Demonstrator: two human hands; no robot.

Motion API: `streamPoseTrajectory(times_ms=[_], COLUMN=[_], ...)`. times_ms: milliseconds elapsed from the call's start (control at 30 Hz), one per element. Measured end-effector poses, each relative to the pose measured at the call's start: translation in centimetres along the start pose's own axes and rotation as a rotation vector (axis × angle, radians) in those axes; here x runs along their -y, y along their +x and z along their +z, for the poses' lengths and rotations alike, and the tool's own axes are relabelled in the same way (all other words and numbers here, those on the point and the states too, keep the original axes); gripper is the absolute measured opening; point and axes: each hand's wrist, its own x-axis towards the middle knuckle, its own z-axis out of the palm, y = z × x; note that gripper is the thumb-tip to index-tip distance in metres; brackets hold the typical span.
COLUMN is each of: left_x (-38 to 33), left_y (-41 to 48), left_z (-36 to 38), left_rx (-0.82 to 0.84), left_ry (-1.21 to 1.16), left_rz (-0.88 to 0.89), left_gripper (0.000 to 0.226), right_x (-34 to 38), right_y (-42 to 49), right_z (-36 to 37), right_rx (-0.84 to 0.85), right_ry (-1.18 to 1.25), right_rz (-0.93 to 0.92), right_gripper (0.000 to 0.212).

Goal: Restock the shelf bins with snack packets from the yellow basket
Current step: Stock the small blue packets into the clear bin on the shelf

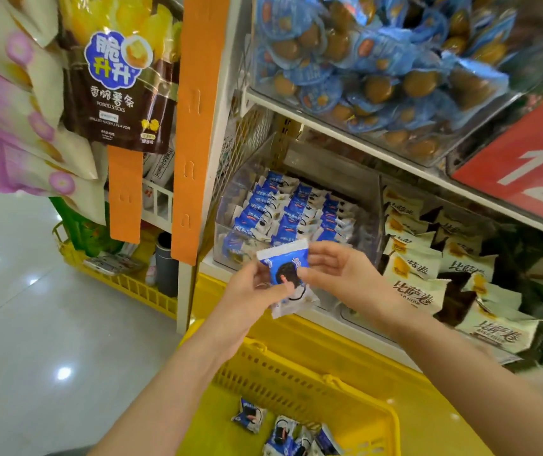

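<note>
Both my hands hold a small stack of blue-and-white snack packets (285, 275) in front of the shelf. My left hand (257, 292) grips the stack from the left and below. My right hand (332, 269) pinches its right edge. Just behind it stands a clear shelf bin (227, 230) with rows of the same blue packets (291, 210) standing upright. Below my arms is the yellow basket (299, 370), with several more blue packets (283, 429) lying on its bottom.
To the right, a bin holds cream-and-brown packets (428, 268). Above is a clear bin of blue-wrapped brown snacks (378, 67) and a red price sign (526, 166). Orange hanging strips (197, 126) with potato-stick bags (118, 87) hang left. Another yellow basket (125, 284) sits on the floor.
</note>
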Motion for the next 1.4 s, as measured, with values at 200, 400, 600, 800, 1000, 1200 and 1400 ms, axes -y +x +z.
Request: streamPoseTrajectory(times_ms=[200, 400, 600, 800, 1000, 1200, 1400], left_x=[0.1, -2.1, -3.1, -0.8, -0.5, -0.4, -0.5], left_y=[-0.4, 1.6, 5.0, 6.0, 6.4, 6.4, 6.1], left_z=[0.1, -2.2, -3.3, -3.7, -3.9, -3.9, -3.7], left_rx=[-0.07, -0.24, -0.236, -0.216, -0.215, -0.221, -0.227], left_ry=[-0.131, 0.494, 1.149, 1.348, 1.32, 1.306, 1.284], left_rz=[0.022, 0.336, 0.576, 0.611, 0.659, 0.676, 0.662], left_gripper=[0.034, 0.031, 0.034, 0.034, 0.034, 0.032, 0.028], right_x=[-1.1, 0.4, 0.8, -1.6, -3.4, -3.6, -1.8], right_y=[-1.7, -0.3, 4.7, 9.1, 10.4, 9.9, 5.1], right_z=[1.4, -0.5, -3.9, -3.6, -2.1, -1.9, -0.4], right_rx=[0.01, -0.159, -0.294, 0.092, 0.243, 0.227, -0.004], right_ry=[-0.001, -0.15, -0.564, -0.765, -0.721, -0.675, -0.523], right_rz=[-0.098, -0.092, -0.045, 0.049, 0.103, 0.099, 0.024], right_gripper=[0.03, 0.02, 0.021, 0.023, 0.006, 0.015, 0.026])
